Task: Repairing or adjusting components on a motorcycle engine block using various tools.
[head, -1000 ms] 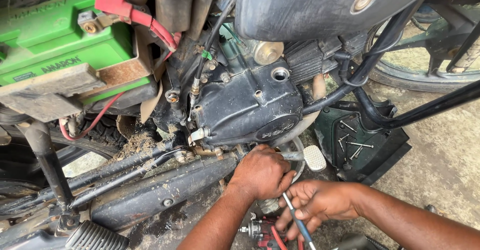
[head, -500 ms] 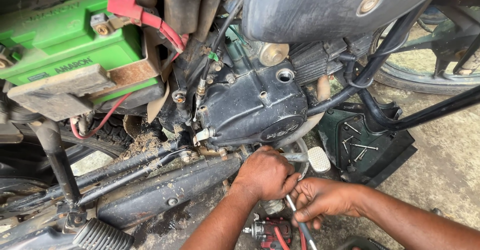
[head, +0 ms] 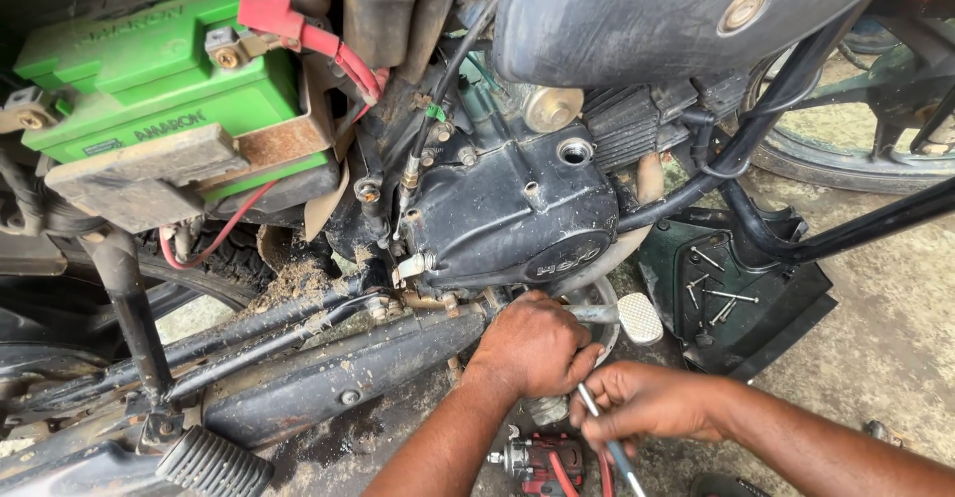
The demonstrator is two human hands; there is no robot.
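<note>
Left hand [head: 532, 343] closed under the engine cover [head: 517, 213]; right hand [head: 647, 402] grips a tool [head: 609, 442] below it. Cover mounted; loose bolts [head: 718, 293] lie beside it.

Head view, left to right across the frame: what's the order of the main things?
Green battery → red cable boot → black engine cover → left hand → right hand holding a thin metal tool → black panel with loose screws → wheel.
</note>
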